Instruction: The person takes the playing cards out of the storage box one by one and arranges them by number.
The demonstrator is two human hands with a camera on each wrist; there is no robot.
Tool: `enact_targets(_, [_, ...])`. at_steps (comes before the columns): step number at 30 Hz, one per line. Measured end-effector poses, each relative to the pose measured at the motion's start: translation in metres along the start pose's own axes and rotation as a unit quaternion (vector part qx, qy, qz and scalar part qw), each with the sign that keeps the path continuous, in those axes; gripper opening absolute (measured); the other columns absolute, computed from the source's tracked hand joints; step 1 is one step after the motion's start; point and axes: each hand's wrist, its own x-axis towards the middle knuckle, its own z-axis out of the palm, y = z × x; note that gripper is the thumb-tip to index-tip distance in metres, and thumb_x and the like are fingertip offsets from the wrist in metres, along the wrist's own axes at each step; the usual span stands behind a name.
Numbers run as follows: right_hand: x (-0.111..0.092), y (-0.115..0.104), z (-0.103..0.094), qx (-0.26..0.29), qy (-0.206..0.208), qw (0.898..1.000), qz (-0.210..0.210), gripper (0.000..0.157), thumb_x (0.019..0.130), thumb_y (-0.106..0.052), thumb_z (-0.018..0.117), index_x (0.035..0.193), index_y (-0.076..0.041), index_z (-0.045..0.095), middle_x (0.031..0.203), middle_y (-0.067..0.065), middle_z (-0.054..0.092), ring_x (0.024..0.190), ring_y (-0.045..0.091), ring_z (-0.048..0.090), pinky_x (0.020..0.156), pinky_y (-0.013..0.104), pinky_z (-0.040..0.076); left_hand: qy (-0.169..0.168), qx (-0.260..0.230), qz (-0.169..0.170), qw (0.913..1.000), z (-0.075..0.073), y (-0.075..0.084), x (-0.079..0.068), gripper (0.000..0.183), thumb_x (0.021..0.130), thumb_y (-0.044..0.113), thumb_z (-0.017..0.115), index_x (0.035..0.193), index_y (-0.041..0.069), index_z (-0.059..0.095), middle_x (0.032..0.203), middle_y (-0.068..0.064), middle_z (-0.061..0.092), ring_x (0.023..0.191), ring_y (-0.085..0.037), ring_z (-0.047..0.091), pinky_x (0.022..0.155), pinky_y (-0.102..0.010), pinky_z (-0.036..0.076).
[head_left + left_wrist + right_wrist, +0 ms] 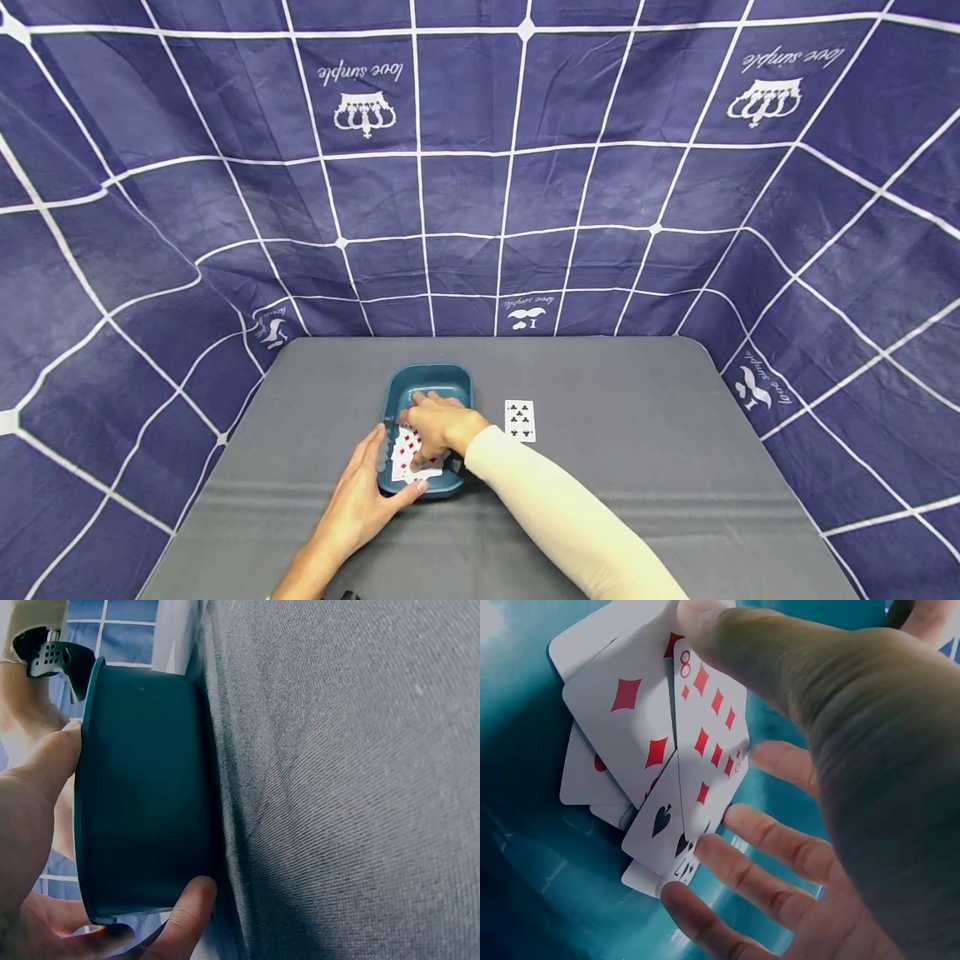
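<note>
My left hand (pixel 360 500) holds a teal plastic tub (pixel 429 372) at its near left corner. In the left wrist view, the thumb lies at the rim and other fingers reach round the side. Inside the tub is a loose pile of playing cards (pixel 406 450), face up. My right hand (pixel 437 425) reaches in over them with its fingers spread. In the right wrist view, the thumb overlaps the top of the eight of diamonds (pixel 714 742) and the fingertips stand at the pile's edge. A spade card (pixel 654 834) shows partly beneath.
A single clubs card (pixel 521 421) lies face up on the grey table (pixel 637 467), right of the tub. Blue cloth (pixel 465 192) with white lines hangs behind the table and along both sides. Some dark gear (pixel 64 660) is at the right wrist.
</note>
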Motion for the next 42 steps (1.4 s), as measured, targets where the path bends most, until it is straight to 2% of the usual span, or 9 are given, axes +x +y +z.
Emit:
enact_targets(4, [0.001,-0.001,-0.002,-0.006,-0.005,1.000,-0.003,0.076,0.087,-0.055,0.104,0.155,-0.039,0.075,0.147,-0.002,0.067,0.120,0.015,0.064,0.097,0.035,0.062,0.003,0.004,-0.003,1.0000,0.000,0.000,0.000,0.127,0.092,0.061,0.096,0.182,0.000,0.032,0.187,-0.024,0.039,0.166,-0.050,0.051,0.129,-0.069,0.049])
enact_targets(9, [0.000,0.000,-0.004,-0.002,-0.006,1.000,-0.003,0.074,0.088,-0.050,0.104,0.155,-0.038,0.076,0.148,-0.002,0.067,0.124,0.016,0.066,0.101,0.036,0.063,0.010,0.003,0.001,0.9999,0.000,0.000,-0.001,0.126,0.091,0.061,0.097,0.181,0.000,0.034,0.185,-0.023,0.041,0.165,-0.049,0.053,0.129,-0.068,0.050])
enact_targets(14, [0.001,0.001,-0.006,0.014,-0.008,1.000,-0.009,0.074,0.088,-0.049,0.105,0.155,-0.035,0.076,0.151,0.000,0.067,0.129,0.019,0.065,0.107,0.037,0.063,0.011,0.002,0.002,0.9999,0.000,0.000,0.000,0.127,0.091,0.061,0.098,0.181,-0.001,0.034,0.184,-0.025,0.042,0.164,-0.050,0.053,0.129,-0.068,0.050])
enact_targets(22, [0.003,0.006,-0.011,0.045,-0.004,0.999,-0.028,0.076,0.086,-0.045,0.106,0.154,-0.030,0.076,0.149,0.000,0.070,0.132,0.021,0.062,0.109,0.033,0.059,0.011,0.004,-0.003,0.9999,-0.001,-0.001,0.000,0.127,0.092,0.060,0.097,0.182,0.000,0.031,0.183,-0.026,0.044,0.163,-0.050,0.054,0.129,-0.068,0.049])
enact_targets(29, [-0.005,0.016,-0.013,0.038,0.023,0.997,-0.059,0.079,0.087,-0.044,0.105,0.158,-0.027,0.074,0.155,-0.001,0.070,0.123,0.021,0.061,0.107,0.032,0.060,0.021,0.005,0.004,0.9998,0.002,0.001,-0.003,0.126,0.093,0.060,0.096,0.182,-0.002,0.032,0.180,-0.026,0.048,0.161,-0.050,0.057,0.128,-0.067,0.051])
enact_targets(35, [-0.016,0.027,-0.019,0.045,0.055,0.995,-0.069,0.081,0.091,-0.041,0.102,0.163,-0.027,0.069,0.161,-0.004,0.066,0.131,0.024,0.068,0.113,0.037,0.061,0.016,0.007,-0.003,0.9998,0.002,0.004,-0.003,0.126,0.094,0.060,0.095,0.182,-0.002,0.030,0.180,-0.026,0.049,0.161,-0.049,0.057,0.128,-0.068,0.050])
enact_targets(42, [-0.033,0.039,-0.030,0.070,0.086,0.990,-0.085,0.074,0.095,-0.036,0.100,0.160,-0.020,0.070,0.163,0.000,0.068,0.143,0.027,0.068,0.123,0.038,0.058,0.017,0.008,-0.003,0.9998,0.002,0.002,-0.003,0.126,0.093,0.060,0.096,0.182,-0.001,0.031,0.178,-0.026,0.050,0.161,-0.049,0.058,0.128,-0.067,0.051])
